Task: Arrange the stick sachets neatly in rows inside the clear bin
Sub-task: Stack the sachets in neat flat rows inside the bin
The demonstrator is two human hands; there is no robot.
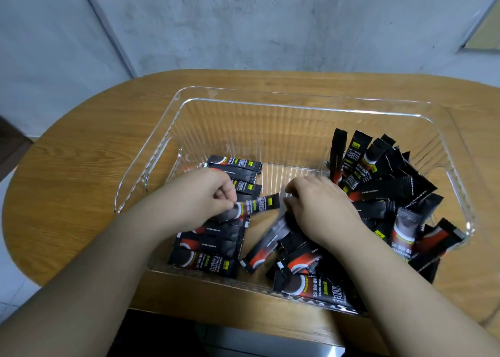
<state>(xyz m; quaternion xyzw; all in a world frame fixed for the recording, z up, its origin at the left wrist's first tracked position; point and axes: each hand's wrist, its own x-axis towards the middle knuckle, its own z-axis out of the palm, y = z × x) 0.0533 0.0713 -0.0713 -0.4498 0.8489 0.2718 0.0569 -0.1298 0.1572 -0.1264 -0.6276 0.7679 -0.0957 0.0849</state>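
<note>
Your rounded wooden table (pixel 81 140) carries a clear ribbed plastic bin (pixel 270 105) that fills most of its top, with a grey concrete wall (pixel 243 18) behind it. Along the bin's left side lies a neat row of black stick sachets with red and white print (pixel 216 245), laid flat and side by side, running from the far left corner toward the near edge. Your left hand (pixel 205 194) reaches into the bin over the middle of that row, its thumb and fingers curled and pinching the end of one black stick sachet (pixel 259 204), which points right and sits slightly raised above the row. A little right of centre, your right hand (pixel 316 202) rests palm down with fingers curled against the loose sachets; whether it actually grips one, you cannot tell from here. Beneath and beyond that hand, a jumbled heap of black sachets (pixel 384 194) fills the bin's right side, some leaning upright against the far right wall, others lying crossed near the front edge.
</note>
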